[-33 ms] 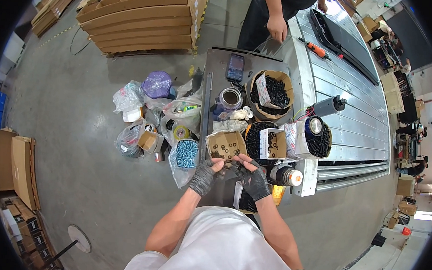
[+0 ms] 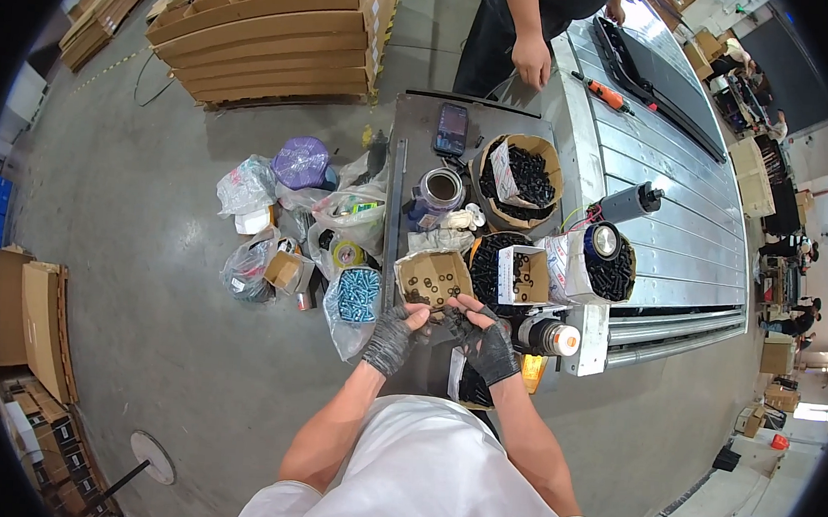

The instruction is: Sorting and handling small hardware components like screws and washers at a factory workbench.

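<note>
My left hand (image 2: pixel 395 336), in a dark fingerless glove, has thumb and fingers pinched together at the near edge of a shallow cardboard box (image 2: pixel 414 261). Inside that box lie several small dark washers (image 2: pixel 429 283). My right hand (image 2: pixel 488 342), gloved alike, is closed close beside the left, its fingertips almost meeting the other's. Small dark pieces show around the right fingers, too small to name. Just beyond sit a container of black screws (image 2: pixel 486 266) and a small white box (image 2: pixel 508 281) with a few washers in it.
Bags and a tray of blue screws (image 2: pixel 359 295) hang left of the bench. Farther back stand a round tub of black screws (image 2: pixel 533 179), an open flask (image 2: pixel 442 188) and a phone (image 2: pixel 451 130). A metal roller table (image 2: pixel 672 217) lies right; another person's hand (image 2: pixel 532 62) hangs beyond.
The other person's hand at the far side has shifted slightly. My own hands stay in place.
</note>
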A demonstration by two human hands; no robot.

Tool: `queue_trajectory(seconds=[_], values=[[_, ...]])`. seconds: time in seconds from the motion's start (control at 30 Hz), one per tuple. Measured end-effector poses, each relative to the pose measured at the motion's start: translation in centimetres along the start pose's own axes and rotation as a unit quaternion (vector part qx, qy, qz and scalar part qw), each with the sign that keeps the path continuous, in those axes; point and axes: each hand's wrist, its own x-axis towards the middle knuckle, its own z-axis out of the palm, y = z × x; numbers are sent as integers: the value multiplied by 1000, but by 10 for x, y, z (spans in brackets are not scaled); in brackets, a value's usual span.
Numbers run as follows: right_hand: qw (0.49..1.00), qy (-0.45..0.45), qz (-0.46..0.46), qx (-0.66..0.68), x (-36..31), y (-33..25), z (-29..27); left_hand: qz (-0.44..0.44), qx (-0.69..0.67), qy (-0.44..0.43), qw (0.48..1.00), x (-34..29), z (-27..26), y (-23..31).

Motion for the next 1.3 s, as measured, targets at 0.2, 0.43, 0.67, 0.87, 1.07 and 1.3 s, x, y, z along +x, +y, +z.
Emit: queue_trajectory(seconds=[0.2,0.43,0.67,0.87,1.07,1.3], values=[[999,-28,2,-41,-4,-2,7,21,19,21,999,-6,4,3],[998,-12,7,-61,-2,-3,3,29,7,20,999,-6,5,0],[993,-4,21,-116,-3,-5,9,38,38,32,998,-4,1,-7],[990,22,12,-141,-2,-5,12,33,50,34,998,-8,5,-2],[987,31,8,-160,-1,-5,16,8,28,17,999,-5,3,-4],[985,17,12,-174,5,-4,15,-30,-22,-4,999,1,0,-11]])
